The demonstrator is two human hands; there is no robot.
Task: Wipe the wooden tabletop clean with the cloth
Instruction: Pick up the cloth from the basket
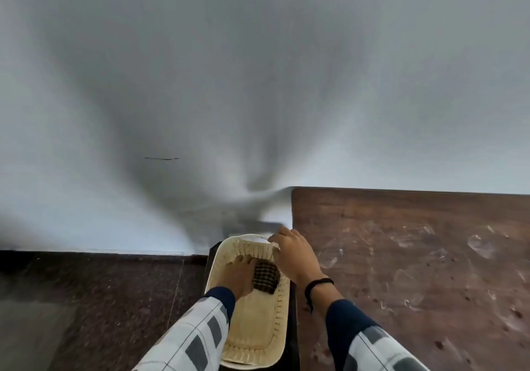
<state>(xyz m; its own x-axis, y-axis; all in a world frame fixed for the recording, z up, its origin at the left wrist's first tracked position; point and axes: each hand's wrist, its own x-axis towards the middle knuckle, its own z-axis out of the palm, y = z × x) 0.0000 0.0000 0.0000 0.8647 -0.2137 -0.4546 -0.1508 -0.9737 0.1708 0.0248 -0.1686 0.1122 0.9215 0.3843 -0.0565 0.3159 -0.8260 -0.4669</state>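
Left hand (240,277) lies flat touching cloth (266,280); right hand (292,253) grips basket (258,324) rim.

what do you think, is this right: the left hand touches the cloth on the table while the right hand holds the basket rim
Not quite. The cloth lies in the basket, not on the table. The head view shows the left hand touching it there while the right hand holds the basket rim.
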